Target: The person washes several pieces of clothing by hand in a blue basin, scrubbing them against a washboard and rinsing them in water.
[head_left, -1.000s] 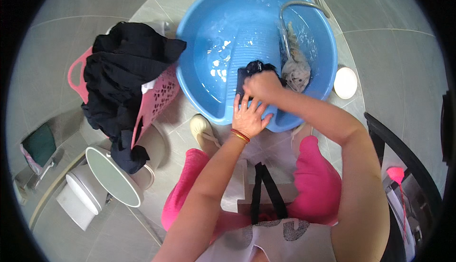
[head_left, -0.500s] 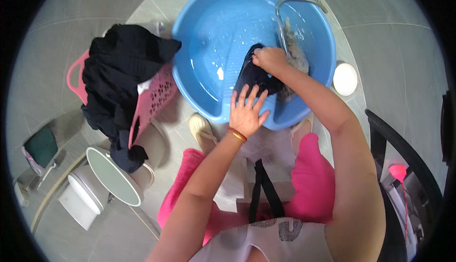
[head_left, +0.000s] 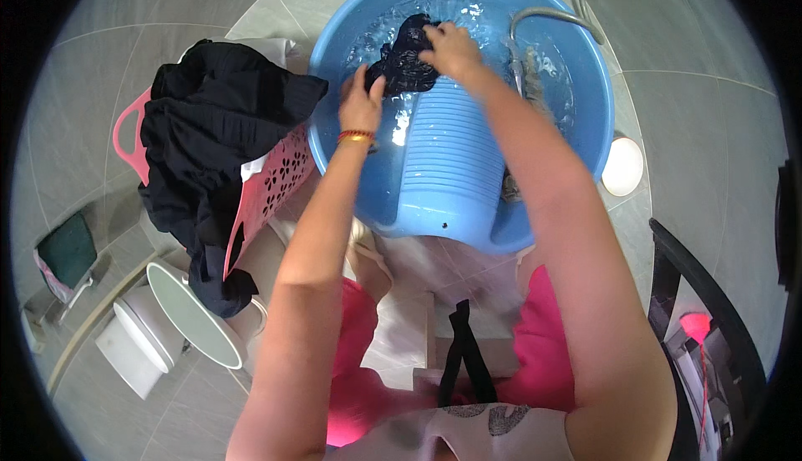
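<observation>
A soaked dark garment (head_left: 406,61) lies bunched in the water at the far side of a blue basin (head_left: 324,131). My right hand (head_left: 455,51) grips its right side with curled fingers. At the garment's left edge, my left hand (head_left: 361,108) has thumb and fingers around the cloth. Nearer to me, the basin's built-in ribbed washboard (head_left: 451,156) is bare and wet. A greyish wet cloth (head_left: 535,93) is in the water on the right, partly hidden by my right forearm.
A metal shower hose (head_left: 551,13) hangs over the basin's right rim. Left stands a pink basket (head_left: 271,181) heaped with black clothes (head_left: 221,110). A white round container (head_left: 622,166) is right of the basin. Near the basket are an oval-rimmed bucket (head_left: 196,315) and a toilet (head_left: 146,331).
Both hands have moved away from me with the dark garment, off the washboard into the water. My left hand, flat before, now closes on the cloth. The water is stirred up.
</observation>
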The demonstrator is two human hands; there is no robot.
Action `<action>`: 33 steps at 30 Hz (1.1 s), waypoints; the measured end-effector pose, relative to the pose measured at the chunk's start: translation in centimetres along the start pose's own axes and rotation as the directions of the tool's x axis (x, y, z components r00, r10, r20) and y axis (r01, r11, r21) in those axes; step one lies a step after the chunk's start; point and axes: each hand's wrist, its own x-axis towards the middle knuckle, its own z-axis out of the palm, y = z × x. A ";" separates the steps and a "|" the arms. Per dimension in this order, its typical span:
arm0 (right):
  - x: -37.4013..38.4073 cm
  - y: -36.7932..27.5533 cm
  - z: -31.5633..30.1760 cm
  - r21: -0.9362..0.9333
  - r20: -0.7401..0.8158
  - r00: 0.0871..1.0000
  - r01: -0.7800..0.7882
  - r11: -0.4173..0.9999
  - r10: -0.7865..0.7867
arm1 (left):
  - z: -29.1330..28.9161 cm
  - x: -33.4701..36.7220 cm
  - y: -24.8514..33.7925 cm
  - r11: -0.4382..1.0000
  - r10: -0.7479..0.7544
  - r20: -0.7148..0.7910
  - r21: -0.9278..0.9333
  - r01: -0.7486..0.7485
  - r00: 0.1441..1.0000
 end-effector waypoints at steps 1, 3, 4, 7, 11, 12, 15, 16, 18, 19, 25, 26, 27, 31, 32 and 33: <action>-1.1 -2.7 0.7 -0.098 0.021 0.998 0.064 0.993 -0.062 | 1.0 0.7 -1.8 0.997 0.048 -0.029 0.054 -0.046 0.998; -1.7 -4.4 1.0 -0.163 0.162 0.975 0.178 0.970 -0.152 | 3.2 0.5 -3.5 0.977 -0.078 0.147 0.208 0.046 0.986; -1.6 -4.4 0.8 -0.144 0.246 0.956 0.200 0.969 -0.161 | 3.7 0.6 -4.3 0.979 -0.082 0.148 0.198 0.051 0.986; 0.0 -4.1 0.4 0.118 0.160 0.986 0.034 0.992 -0.053 | 3.7 0.6 -5.9 0.927 -0.264 0.271 0.336 0.166 0.926; -1.3 -5.7 0.1 0.855 0.376 0.913 -0.407 0.321 0.158 | 2.6 0.6 -0.2 0.167 -0.563 0.453 -0.757 0.632 0.691; -1.8 -7.5 -0.9 0.853 0.510 0.856 -0.490 -0.179 0.089 | 1.1 1.3 0.1 0.266 -0.494 0.446 -0.740 0.618 0.747; -1.3 -6.0 -1.4 0.739 0.555 0.829 -0.527 -0.420 -0.063 | -1.5 1.9 7.1 0.658 -0.202 0.263 -0.677 0.330 0.943; -1.8 -6.7 -1.9 0.713 0.540 0.840 -0.492 -0.500 -0.056 | -2.4 1.1 8.0 0.788 -0.127 0.181 -0.579 0.210 0.975; -1.3 -1.2 1.1 0.928 0.208 0.978 -0.206 -0.309 -0.027 | -1.7 -0.7 13.7 0.871 0.015 0.097 -0.491 0.035 0.995; -0.8 2.5 2.5 0.989 -0.059 0.998 0.057 -0.140 -0.006 | -0.7 -1.2 16.7 0.925 0.040 0.088 -0.381 -0.003 0.995; -4.6 -8.8 -0.1 0.797 0.514 0.857 -0.492 -0.350 -0.034 | -0.7 3.2 0.4 0.908 -0.364 0.037 0.236 0.346 0.931; -4.4 -8.5 -0.4 0.843 0.501 0.865 -0.494 -0.212 -0.022 | -0.4 2.3 -0.3 0.909 -0.326 0.135 0.318 0.271 0.936; -3.1 -7.4 0.0 0.925 0.370 0.920 -0.377 0.038 0.127 | 0.2 1.3 -0.9 0.950 -0.237 0.103 0.233 0.208 0.966; 1.6 -0.1 -0.6 0.569 -0.264 0.937 -0.041 0.821 0.230 | 3.2 -2.6 -1.9 0.940 0.094 -0.116 0.338 -0.050 0.989; 0.9 -0.4 0.3 0.573 -0.257 0.939 -0.044 0.819 0.230 | 3.1 -2.7 -2.3 0.938 0.090 -0.112 0.342 -0.046 0.990; -0.2 -0.1 1.2 0.237 -0.204 0.977 0.117 0.965 -0.069 | 3.2 -2.6 -2.1 0.893 0.043 0.151 0.437 -0.106 0.988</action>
